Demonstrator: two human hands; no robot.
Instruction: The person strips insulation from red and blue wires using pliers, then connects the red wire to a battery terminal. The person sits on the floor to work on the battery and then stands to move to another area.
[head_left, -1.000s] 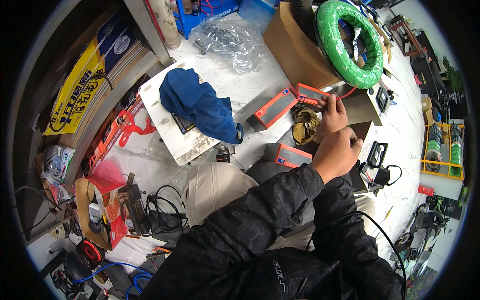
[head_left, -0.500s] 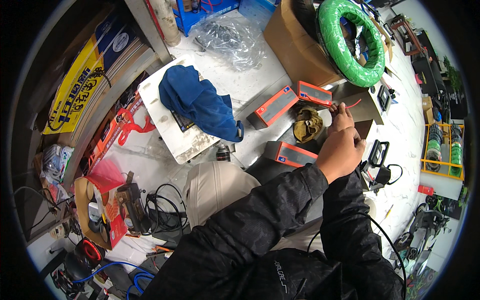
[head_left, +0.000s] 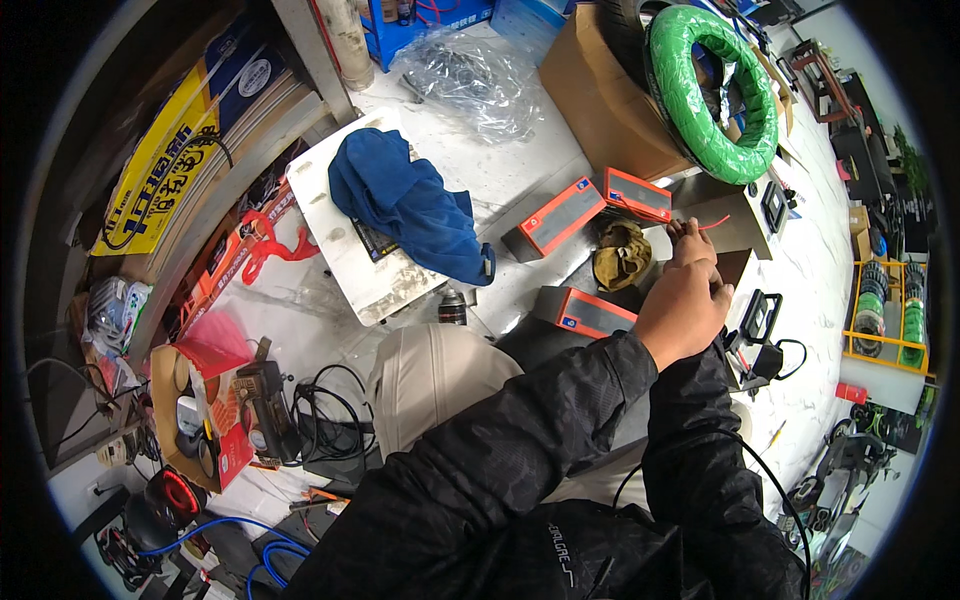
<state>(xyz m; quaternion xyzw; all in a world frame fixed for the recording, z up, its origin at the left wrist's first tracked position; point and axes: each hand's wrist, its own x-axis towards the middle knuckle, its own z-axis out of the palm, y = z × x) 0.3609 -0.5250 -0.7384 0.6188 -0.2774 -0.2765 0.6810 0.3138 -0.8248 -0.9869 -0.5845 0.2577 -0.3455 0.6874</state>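
The grip of the right hand (head_left: 690,246) pinches a thin red strand (head_left: 717,224), its loose end poking out past the fingertips. The curled left hand (head_left: 683,308) overlaps it; its hold cannot be told. Just left sits a crumpled brown cloth (head_left: 621,256), among grey-and-red boxes (head_left: 562,218).

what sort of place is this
Probably a repair workshop, perhaps for scooters or bikes: a green-wrapped ring, apparently a tyre, by a cardboard box, similar stacked rings at right, and what looks like a scooter below them.
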